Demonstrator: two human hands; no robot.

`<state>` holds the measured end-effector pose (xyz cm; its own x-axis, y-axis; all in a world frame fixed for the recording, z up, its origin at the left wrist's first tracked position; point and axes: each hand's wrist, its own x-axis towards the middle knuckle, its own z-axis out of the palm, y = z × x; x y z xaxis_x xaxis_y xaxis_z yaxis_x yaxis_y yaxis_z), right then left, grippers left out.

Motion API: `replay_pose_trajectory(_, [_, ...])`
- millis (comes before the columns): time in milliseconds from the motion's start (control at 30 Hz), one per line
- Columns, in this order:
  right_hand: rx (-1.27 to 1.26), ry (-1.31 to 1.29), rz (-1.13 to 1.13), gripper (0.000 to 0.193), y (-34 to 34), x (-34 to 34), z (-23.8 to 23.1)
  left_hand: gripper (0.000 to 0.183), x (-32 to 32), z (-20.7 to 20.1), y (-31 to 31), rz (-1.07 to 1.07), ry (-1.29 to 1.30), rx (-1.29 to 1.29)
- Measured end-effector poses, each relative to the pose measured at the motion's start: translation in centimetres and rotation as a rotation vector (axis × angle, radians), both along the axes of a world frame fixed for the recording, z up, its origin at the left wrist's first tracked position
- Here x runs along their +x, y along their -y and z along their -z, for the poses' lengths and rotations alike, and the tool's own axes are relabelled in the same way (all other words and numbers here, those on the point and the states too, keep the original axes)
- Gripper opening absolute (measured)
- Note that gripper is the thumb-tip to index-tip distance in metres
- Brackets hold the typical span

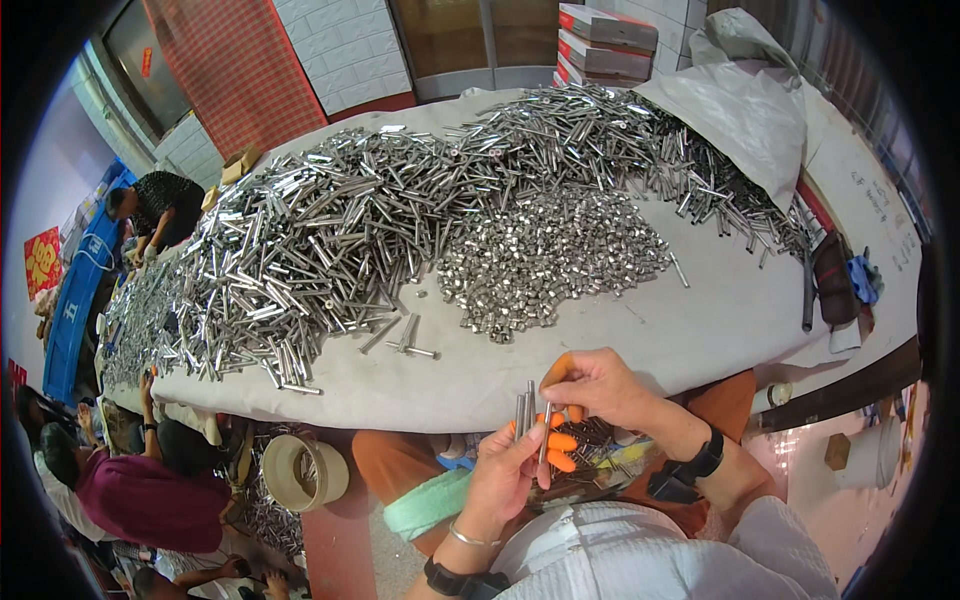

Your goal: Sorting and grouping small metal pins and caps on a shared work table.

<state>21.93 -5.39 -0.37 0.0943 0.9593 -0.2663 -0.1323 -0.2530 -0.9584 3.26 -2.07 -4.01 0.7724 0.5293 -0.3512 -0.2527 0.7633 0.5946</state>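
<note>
left hand [502, 468] grips a few upright metal rods [530, 402] near the table [450, 390]; right hand [594, 386] seems pinched at one's top; if the left grip loosens, the bunch could slip.

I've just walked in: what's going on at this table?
A person's left hand holds a few metal rods roughly upright. The right hand is at their tops; its exact grip is unclear. Ahead, on the table, lie a large heap of similar rods and a pile of small pieces.
</note>
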Motion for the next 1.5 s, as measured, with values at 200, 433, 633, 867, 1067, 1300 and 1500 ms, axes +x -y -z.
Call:
replay_pose_trajectory(200, [0.524,0.504,0.203,0.012,-0.4,-1.0,-0.3,0.029,-0.2,-0.5,-1.3,-0.167,-0.093,0.022])
replay_pose_trajectory(433, [0.881,1.129,-0.208,0.02,-1.8,-4.1,0.2,0.025,-2.0,1.6,-3.1,-0.317,0.004,-0.093])
replay_pose_trajectory(633, [0.702,1.149,-0.109,0.034,-6.1,-4.9,1.4,0.021,-4.7,1.3,-5.7,-0.455,-0.049,0.08])
replay_pose_trajectory(867, [0.784,1.367,-0.201,0.034,-11.5,-7.6,4.7,0.018,-6.5,2.1,-6.6,-0.481,-0.167,0.042])
replay_pose_trajectory(1067, [0.464,1.376,-0.377,0.022,-10.5,-6.8,4.0,0.02,-5.6,2.2,-6.5,-0.427,-0.178,-0.029])
replay_pose_trajectory(1300, [0.257,0.725,-0.004,0.015,-6.1,-6.0,2.7,0.019,-2.4,2.8,-4.7,-0.499,-0.1,-0.112])
replay_pose_trajectory(1500, [0.687,0.941,-0.206,0.016,-5.9,-6.5,1.1,0.021,-3.0,4.2,-4.6,-0.512,-0.002,-0.126])
